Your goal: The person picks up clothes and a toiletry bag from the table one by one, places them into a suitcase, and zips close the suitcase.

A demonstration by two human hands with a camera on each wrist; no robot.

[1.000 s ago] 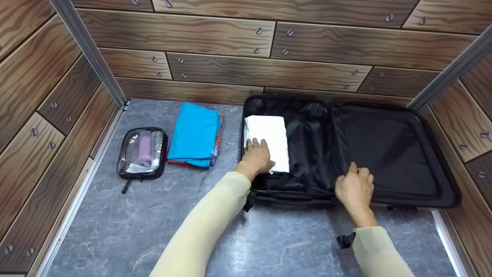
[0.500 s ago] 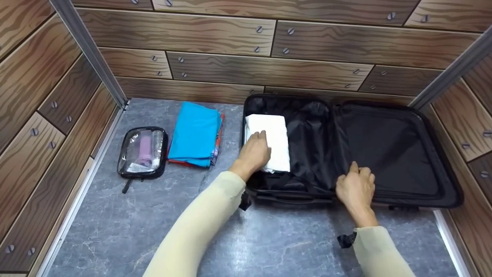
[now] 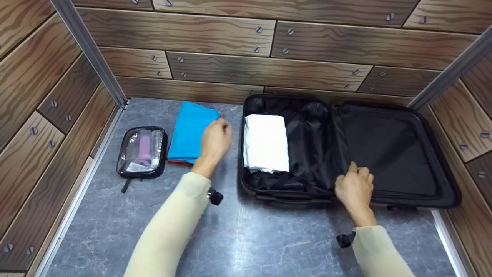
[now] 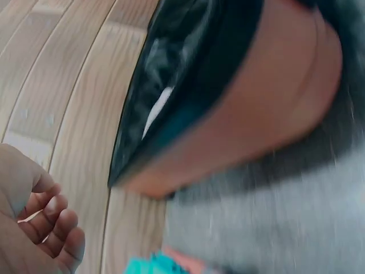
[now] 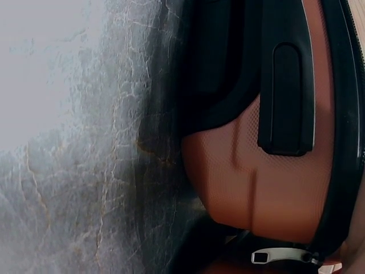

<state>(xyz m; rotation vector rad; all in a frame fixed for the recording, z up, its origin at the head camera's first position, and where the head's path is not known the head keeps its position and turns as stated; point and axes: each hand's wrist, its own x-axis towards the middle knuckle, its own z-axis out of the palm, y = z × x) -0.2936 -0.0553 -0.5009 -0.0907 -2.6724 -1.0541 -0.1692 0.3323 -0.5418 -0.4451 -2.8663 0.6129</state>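
Note:
In the head view my left hand [image 3: 216, 141] is over the right side of a folded blue cloth [image 3: 188, 130], which has red cloth beneath it. The left wrist view shows that hand [image 4: 40, 222] with its fingers loosely bent and nothing in them. A folded white cloth [image 3: 267, 143] lies in the left half of an open black-lined suitcase [image 3: 311, 154]. My right hand [image 3: 355, 188] rests on the suitcase's near edge by the hinge, fingers partly bent; whether they grip the edge is hidden. The suitcase's brown outer shell [image 5: 274, 194] fills the right wrist view.
A clear pouch [image 3: 142, 152] with a black rim and a purple item inside lies left of the blue cloth. The suitcase's right half [image 3: 392, 154] lies open near the right wall. Wood-patterned walls [image 3: 215, 69] surround the grey marbled floor [image 3: 269, 238].
My left hand has left the white cloth in the suitcase and moved left to the blue cloth. My right hand has stayed at the suitcase edge.

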